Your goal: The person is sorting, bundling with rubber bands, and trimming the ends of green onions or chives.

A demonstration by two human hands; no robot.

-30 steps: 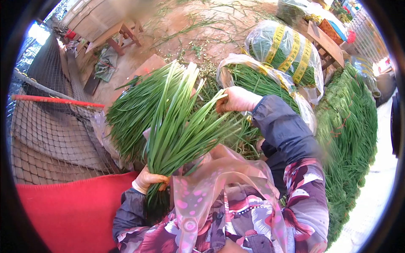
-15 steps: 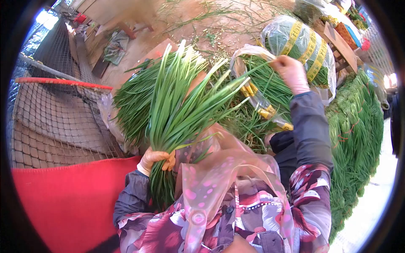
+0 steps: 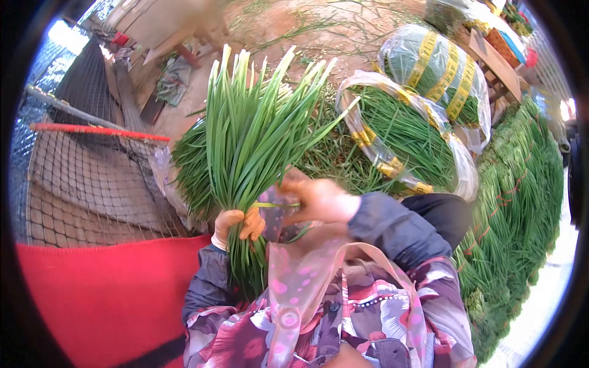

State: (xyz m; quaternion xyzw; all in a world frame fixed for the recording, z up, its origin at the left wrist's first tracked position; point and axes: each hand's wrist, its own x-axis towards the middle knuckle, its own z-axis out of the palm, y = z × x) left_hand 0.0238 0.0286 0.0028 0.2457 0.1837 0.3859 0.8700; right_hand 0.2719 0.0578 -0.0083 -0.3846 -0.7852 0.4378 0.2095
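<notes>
My left hand (image 3: 236,224) grips a thick bunch of long green chives (image 3: 248,138) near its lower end, leaves fanning upward. My right hand (image 3: 314,200) is beside it at the bunch's waist, fingers pinched on a thin green strand (image 3: 277,205) lying across the stalks. Both hands wear pale gloves. A clear plastic apron with pink dots (image 3: 300,279) hangs over my floral jacket just below the hands and hides the stalk ends.
Plastic-wrapped chive bundles with yellow tape (image 3: 410,132) (image 3: 438,67) lie ahead on the right. A long heap of loose chives (image 3: 518,196) runs along the right. A red cloth (image 3: 104,294) and netting with a red pole (image 3: 92,162) are at left. Wooden benches stand on the dirt beyond.
My right hand came down from the taped bundle at the upper right to the waist of the bunch and now pinches a strand. The bunch has been raised more upright.
</notes>
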